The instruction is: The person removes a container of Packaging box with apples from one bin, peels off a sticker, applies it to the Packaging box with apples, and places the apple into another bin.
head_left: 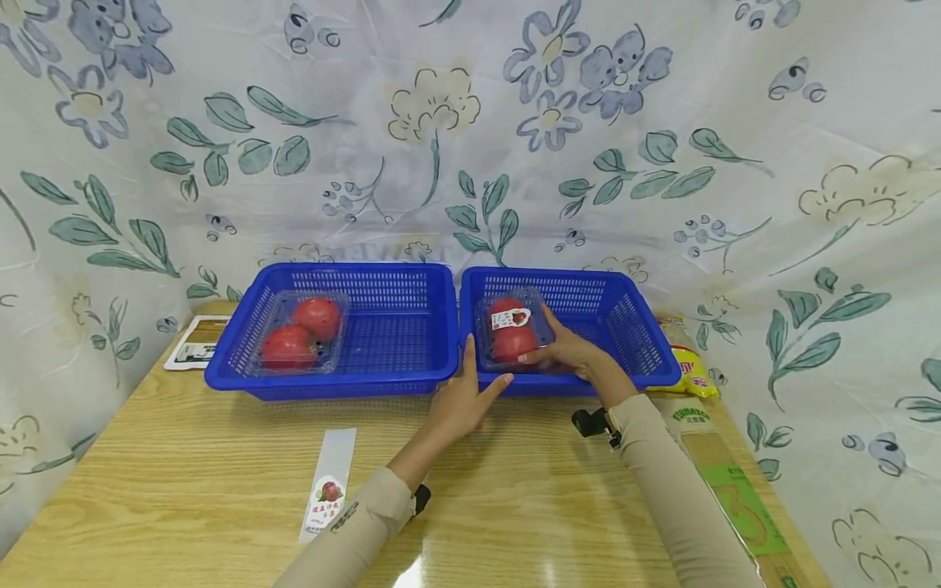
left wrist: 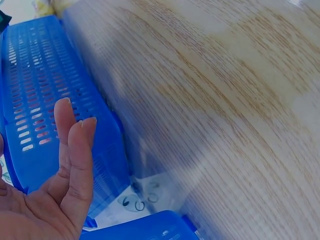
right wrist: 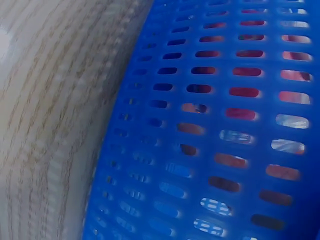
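Note:
In the head view, my right hand [head_left: 571, 347] reaches over the near rim of the right blue basket [head_left: 588, 306]. It grips the right side of a clear plastic fruit box [head_left: 540, 306], with the thumb towards its front. Two red fruits [head_left: 512, 345] and a white label [head_left: 510, 318] show on this box, which sits at the basket's left end. My left hand [head_left: 461, 400] is at that basket's front left corner, fingers extended and thumb spread. The left wrist view shows its fingers [left wrist: 80, 160] beside the perforated wall. In the right wrist view the basket wall [right wrist: 195, 115] mostly hides the hand.
Left of it stands another blue basket [head_left: 397, 327] holding a clear box of two red fruits [head_left: 290, 347]. A label strip [head_left: 328, 482] lies on the wooden table [head_left: 220, 474]. A yellow packet [head_left: 691, 371] and a green-printed strip [head_left: 735, 498] lie right; a floral cloth hangs behind.

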A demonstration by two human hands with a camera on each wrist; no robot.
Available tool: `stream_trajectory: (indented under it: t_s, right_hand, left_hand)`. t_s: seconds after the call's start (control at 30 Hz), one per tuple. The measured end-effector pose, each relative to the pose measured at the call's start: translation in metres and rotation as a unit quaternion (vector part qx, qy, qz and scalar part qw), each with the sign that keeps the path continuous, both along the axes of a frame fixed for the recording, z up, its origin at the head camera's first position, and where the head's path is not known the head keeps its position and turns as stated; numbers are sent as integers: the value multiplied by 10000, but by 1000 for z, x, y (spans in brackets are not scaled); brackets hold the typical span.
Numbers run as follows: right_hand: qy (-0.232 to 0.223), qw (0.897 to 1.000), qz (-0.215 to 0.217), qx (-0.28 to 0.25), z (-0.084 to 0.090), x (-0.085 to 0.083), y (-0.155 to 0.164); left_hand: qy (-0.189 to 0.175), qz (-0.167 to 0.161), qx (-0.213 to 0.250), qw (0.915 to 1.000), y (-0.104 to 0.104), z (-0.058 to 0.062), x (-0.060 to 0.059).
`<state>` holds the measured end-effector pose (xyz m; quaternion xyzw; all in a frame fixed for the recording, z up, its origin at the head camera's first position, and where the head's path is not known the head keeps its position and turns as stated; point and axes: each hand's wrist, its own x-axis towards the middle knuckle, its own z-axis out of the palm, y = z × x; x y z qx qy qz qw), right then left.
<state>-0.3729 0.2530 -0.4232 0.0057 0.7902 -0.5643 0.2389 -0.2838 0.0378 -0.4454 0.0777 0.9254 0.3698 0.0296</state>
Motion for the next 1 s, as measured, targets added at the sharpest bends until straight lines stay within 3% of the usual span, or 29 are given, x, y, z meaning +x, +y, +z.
stream_trajectory:
  t_s: [0.23,0.87,0.93,1.0]
  right_hand:
    - [32,9975,-42,698,-1,1,-3]
    - [395,9902,-255,1316,3,3,-8]
    - [439,9885,-285,1418,6,5,-8]
    - [469,9875,-292,1479,9,7,-10]
  left_hand:
    - [29,13,-52,10000,0,1,1]
    - [-95,-2,-74,9999,0,0,0]
    - [-168,-16,129,9998,0,0,0]
    - [-367,-120,738,9965,-3,-1,0]
